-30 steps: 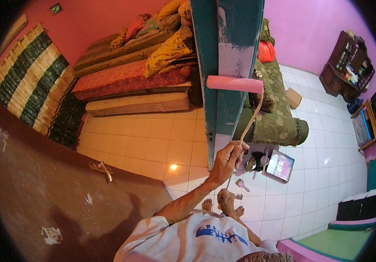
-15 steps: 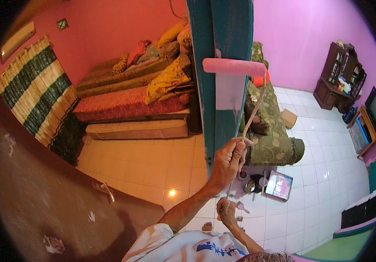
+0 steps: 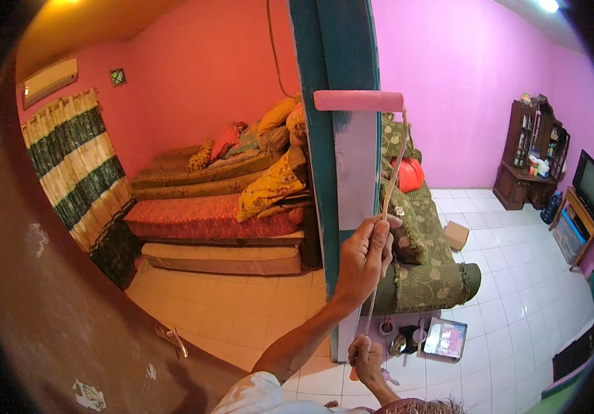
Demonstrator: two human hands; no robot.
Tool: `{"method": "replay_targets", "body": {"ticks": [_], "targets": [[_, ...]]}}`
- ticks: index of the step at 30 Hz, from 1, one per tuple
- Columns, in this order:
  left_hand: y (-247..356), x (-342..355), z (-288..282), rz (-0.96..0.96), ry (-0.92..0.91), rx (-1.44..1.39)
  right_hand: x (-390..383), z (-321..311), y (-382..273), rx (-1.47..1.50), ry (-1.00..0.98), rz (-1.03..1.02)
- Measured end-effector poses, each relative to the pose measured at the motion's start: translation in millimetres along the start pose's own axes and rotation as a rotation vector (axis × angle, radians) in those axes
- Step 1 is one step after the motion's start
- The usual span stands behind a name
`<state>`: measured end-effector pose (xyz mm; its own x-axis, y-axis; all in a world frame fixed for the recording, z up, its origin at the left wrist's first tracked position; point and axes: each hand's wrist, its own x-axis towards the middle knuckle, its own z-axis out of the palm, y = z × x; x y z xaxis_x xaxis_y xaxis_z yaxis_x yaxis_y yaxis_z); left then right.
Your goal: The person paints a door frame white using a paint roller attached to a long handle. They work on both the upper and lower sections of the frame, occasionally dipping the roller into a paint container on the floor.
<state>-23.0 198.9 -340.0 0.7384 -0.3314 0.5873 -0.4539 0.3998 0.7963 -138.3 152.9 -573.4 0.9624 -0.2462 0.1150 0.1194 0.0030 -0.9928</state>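
A paint roller with a pink sleeve rests against, or just in front of, a teal wall end between two rooms. Below the sleeve, a pale pink painted patch covers part of the teal. The roller's long thin rod bends down from the sleeve's right end. My left hand is wrapped around the middle of this rod, thumb on top. Lower down, my right hand grips the rod near its bottom end, where a bit of orange handle shows beneath the fist.
On the floor at right sit a paint tray and a few small containers. Behind them lies a green patterned couch. At left are stacked mattresses and a brown door with a handle. A cardboard box stands farther right.
My view has tilted upward, showing more ceiling. The roller has moved higher along the wall end, and a longer pale pink patch shows beneath it. Both hands keep their grip.
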Motion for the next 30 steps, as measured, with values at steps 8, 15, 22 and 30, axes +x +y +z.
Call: {"method": "replay_targets", "body": {"ticks": [8, 15, 22, 30], "targets": [[36.7, 32.7, 5.5, 0.041, 0.001, -0.005, 9.8, 4.1, -64.4, 0.032, -0.006, 0.048], [65.4, 68.8, 13.2, 0.131, -0.024, -0.014, 26.8, 4.3, -100.8, 0.092, 0.017, -0.052], [95.5, 102.6, 16.5, 0.188, -0.042, -0.017, 42.3, 6.6, -146.9, 0.048, 0.015, -0.169], [127.9, 138.4, 20.8, 0.269, -0.069, -0.008, 57.0, 7.8, -191.6, -0.018, 0.0, -0.237]]}}
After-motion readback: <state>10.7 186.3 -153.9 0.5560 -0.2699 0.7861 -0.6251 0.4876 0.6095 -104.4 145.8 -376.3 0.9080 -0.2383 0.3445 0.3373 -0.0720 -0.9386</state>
